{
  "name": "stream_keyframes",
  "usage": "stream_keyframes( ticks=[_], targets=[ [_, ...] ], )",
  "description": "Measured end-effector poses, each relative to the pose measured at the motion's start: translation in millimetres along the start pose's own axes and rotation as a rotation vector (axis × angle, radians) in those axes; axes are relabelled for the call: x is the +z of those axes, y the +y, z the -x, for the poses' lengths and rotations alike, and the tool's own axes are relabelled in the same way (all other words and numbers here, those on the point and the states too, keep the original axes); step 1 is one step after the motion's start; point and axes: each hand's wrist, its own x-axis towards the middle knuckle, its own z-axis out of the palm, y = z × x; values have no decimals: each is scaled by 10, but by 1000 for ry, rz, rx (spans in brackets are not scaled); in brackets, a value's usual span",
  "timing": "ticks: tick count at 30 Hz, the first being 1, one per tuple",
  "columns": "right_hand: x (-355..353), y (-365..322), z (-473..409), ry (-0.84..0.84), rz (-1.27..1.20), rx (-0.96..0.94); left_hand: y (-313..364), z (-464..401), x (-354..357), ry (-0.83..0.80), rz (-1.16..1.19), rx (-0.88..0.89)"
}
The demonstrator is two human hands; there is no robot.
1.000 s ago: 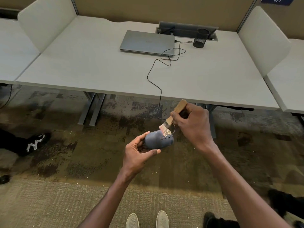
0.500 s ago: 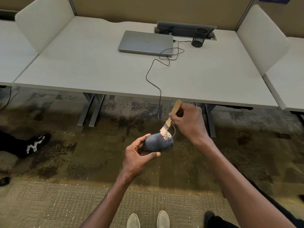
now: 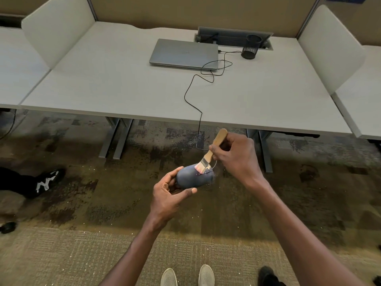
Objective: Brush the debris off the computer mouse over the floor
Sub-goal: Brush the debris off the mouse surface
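Wooden-handled brush (image 3: 210, 155) has slid back w/ bristles now mid-top of the mouse (image 3: 192, 177), vs front edge 1 s ago. Right hand (image 3: 237, 157) fingers closed on handle, left hand (image 3: 171, 195) clasps mouse over the carpet (image 3: 82, 203), just off the desk (image 3: 103, 89); sweeping prob. mid-way.

Dark blue-grey mouse (image 3: 193, 176), tan-handled brush (image 3: 213, 150), mottled brown carpet (image 3: 103, 193), grey laptop (image 3: 183, 53)

Our two arms enter from the bottom of the frame, both bare from the lower edge up to the wrists, with no sleeve, watch or ring visible on either. Our left hand (image 3: 169, 198) and right hand (image 3: 237, 157) are bare too. At bottom centre we wear a pair of pale, off-white shoes (image 3: 186, 275) with rounded toes.
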Motion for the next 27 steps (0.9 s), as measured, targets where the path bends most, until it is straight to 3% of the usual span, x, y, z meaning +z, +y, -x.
stream_keyframes(
  ticks=[8,16,27],
  targets=[
    [-36,7,-42,79,-30,-11,-21,-14,-79,15,38,-4],
    [-1,-2,-44,-42,-70,-26,-40,-56,-89,19,58,-7],
    [-3,-16,-121,33,-97,-10,-57,-54,-132,9,49,5]
  ],
)
